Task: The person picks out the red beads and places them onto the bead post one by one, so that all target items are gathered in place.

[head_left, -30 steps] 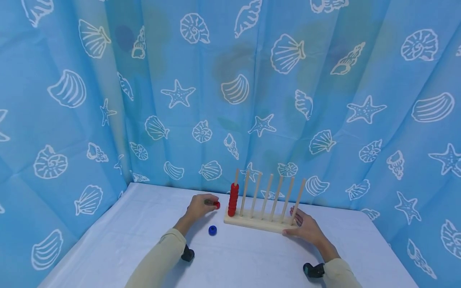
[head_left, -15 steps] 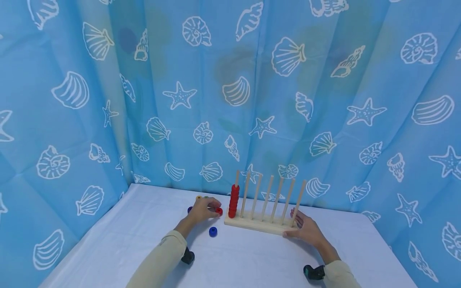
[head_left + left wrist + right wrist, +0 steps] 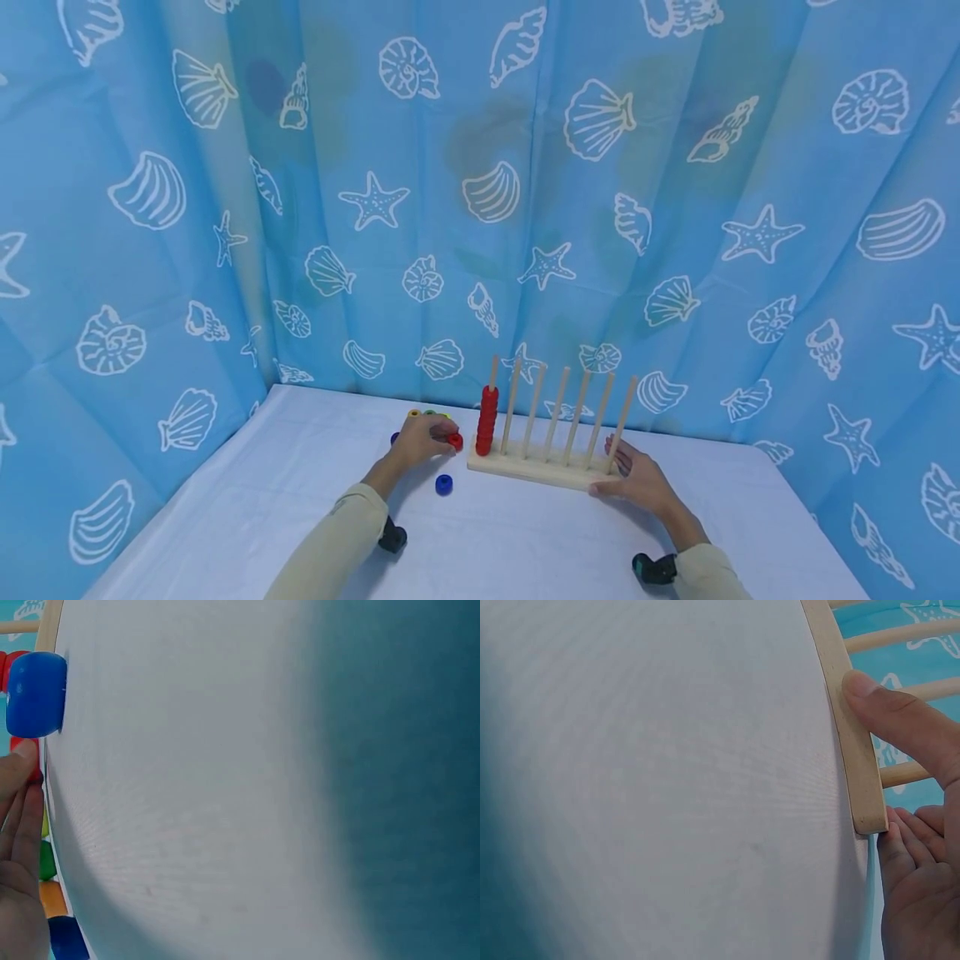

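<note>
My left hand point(image 3: 422, 440) pinches a red bead point(image 3: 454, 442) between thumb and fingers, just left of a wooden peg rack. In the left wrist view the bead's red edge point(image 3: 36, 775) shows between thumb and fingertips. The rack's pale base point(image 3: 525, 470) carries a row of upright pegs; the leftmost holds a stack of red beads point(image 3: 487, 421), and the others are bare. My right hand point(image 3: 643, 479) holds the base's right end. In the right wrist view its thumb point(image 3: 862, 686) lies on the base, with the other fingers around the end.
A blue bead point(image 3: 444, 484) lies in front of the left hand. Beyond that hand are a yellow bead point(image 3: 414, 413), a green bead point(image 3: 430, 412) and a dark blue bead point(image 3: 394, 437), partly covered. A shell-patterned blue curtain point(image 3: 420, 208) hangs behind the white table point(image 3: 510, 542).
My left hand has come slightly nearer with the red bead, uncovering the yellow, green and dark blue beads behind it. The right hand stays on the rack.
</note>
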The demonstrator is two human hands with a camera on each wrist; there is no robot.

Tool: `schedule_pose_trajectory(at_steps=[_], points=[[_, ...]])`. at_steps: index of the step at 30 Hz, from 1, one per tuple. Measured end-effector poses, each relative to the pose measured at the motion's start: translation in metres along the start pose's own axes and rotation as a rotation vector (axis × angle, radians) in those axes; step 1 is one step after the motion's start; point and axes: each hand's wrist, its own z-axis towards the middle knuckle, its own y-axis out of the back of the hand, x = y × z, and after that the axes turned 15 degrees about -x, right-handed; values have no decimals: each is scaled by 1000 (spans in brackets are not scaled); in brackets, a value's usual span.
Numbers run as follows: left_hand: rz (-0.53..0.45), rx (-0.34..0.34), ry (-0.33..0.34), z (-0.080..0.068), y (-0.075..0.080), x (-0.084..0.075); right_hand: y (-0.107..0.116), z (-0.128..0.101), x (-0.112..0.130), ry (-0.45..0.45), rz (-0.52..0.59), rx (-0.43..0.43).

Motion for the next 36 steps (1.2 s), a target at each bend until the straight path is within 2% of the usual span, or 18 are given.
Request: schedule_pose_trajectory(at_steps=[5,7,12,17,18,22,24,25,29,31,36], points=[[-66,-81,-75,0,3,-7,0,0,2,6,-4,3],[-92,-112,-81,1,5,-13,0,-1,2,12,-8,5],[-159,-160,-46,9,13,-32,-1,-1,1,4,-5,3],[-250,-246,-84,20,24,-50,-1,-1,1,0,-26,8],[-284,-270,-113,30,18,-42,-1,-1,1,-1,-29,9],[-382,-341,-186,40,25,-55,-1,2,1,-6,-39,6],[-425,-356,-249,47,26,-58,-1,3,0,-6,-36,6],[-421,-361,-241,41,36,-74,-2,4,0,-7,-38,6],[-409,-362,-263,43,46,-93,-2,3,-1,-8,-38,1],[-396,-357,-247,37,54,-110,-2,3,0,-6,-38,-1],[-441,-321,-298,27,64,-139,-2,2,0,-9,-26,-3]])
